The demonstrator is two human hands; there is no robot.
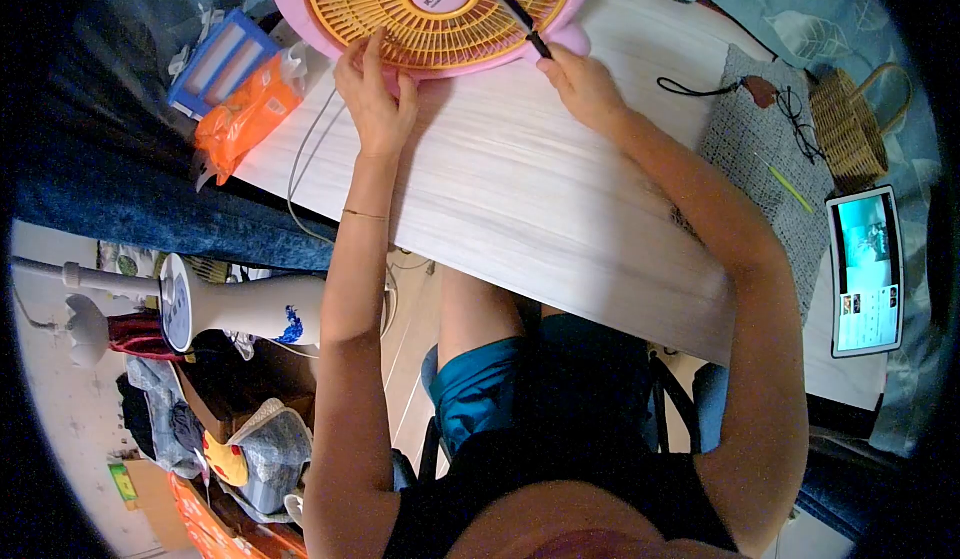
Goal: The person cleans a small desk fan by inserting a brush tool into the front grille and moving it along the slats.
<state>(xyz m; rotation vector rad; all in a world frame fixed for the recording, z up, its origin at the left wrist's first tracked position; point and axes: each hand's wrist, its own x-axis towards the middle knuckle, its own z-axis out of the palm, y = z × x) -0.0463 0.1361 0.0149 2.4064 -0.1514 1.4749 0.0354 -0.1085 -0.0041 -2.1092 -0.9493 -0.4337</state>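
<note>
Though curved, the black tool slants — away, leftward.

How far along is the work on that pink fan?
Done: the fan is on the table, grille fitted. In hand: the right hand holds a black tool over the grille; the left hand is at its edge. Left: the tool isn't set down; how much grille remains, I can't tell.
</note>
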